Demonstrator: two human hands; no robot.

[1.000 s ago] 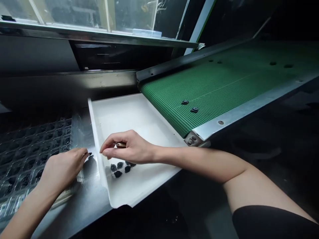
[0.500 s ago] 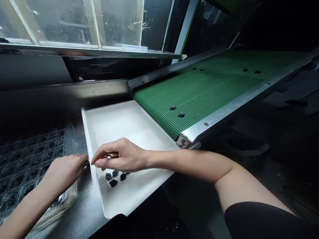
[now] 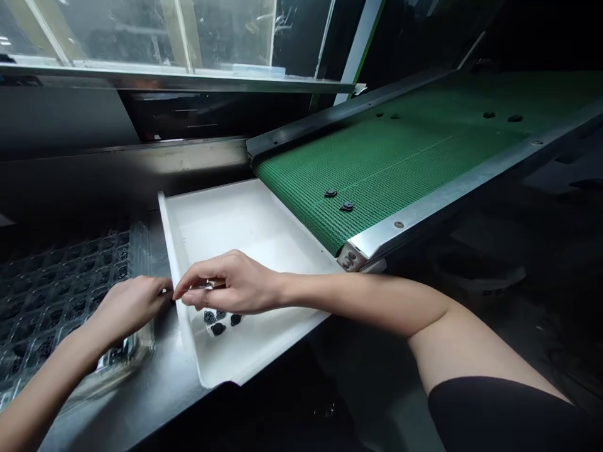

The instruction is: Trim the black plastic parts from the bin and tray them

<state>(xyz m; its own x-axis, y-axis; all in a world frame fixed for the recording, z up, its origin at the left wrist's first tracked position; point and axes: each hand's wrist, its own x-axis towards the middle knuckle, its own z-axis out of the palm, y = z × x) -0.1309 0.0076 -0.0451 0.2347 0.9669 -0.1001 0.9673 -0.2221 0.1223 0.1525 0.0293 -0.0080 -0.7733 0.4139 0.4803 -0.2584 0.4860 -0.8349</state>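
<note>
Head view, one item after another: right hand [image 3: 230,285], reaching across a white tray [image 3: 245,216], fingers pinched together at the tray's left wall; a thin brownish object shows between them, too small to identify. Left hand [image 3: 129,304], resting at the near right corner of a clear blister tray [image 3: 51,295], fingertips almost meeting the right hand's at the white tray's wall; fingers curled, whether they grip anything I cannot tell. Small black parts [image 3: 217,320], a cluster of a few, lying in the white tray directly under the right hand. Blister tray: many pockets, most holding similar dark parts. Metal table [image 3: 141,389] carries both trays. Green conveyor belt [image 3: 405,157], sloping down to the white tray's far right edge; two black parts [image 3: 339,199] lie side by side near its lower end, more dark specks further up. Glass panels [image 3: 141,31] above, behind the table.
</note>
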